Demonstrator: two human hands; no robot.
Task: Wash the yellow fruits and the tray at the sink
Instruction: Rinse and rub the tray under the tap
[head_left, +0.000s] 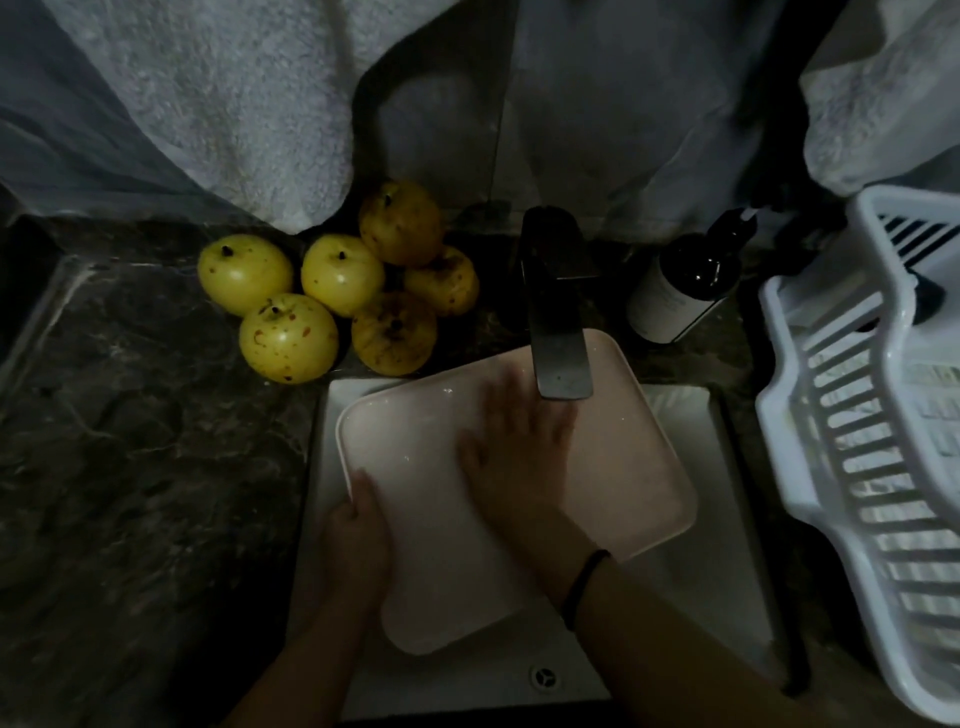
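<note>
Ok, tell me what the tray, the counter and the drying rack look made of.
Tray: probably plastic or melamine, matte pale pink, with a thin moulded rim. Counter: dark stone, perhaps marble, from its pale veining. Drying rack: white moulded plastic, slatted.

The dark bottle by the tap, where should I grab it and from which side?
Probably take the dark bottle round its wide cylindrical body, below the narrow pump top, coming from the front: the faucet stands close on its left and the white rack on its right.

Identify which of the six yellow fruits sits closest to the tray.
The brown-blotched fruit at the pile's front right, just behind the tray; the other five lie farther back or left.
</note>
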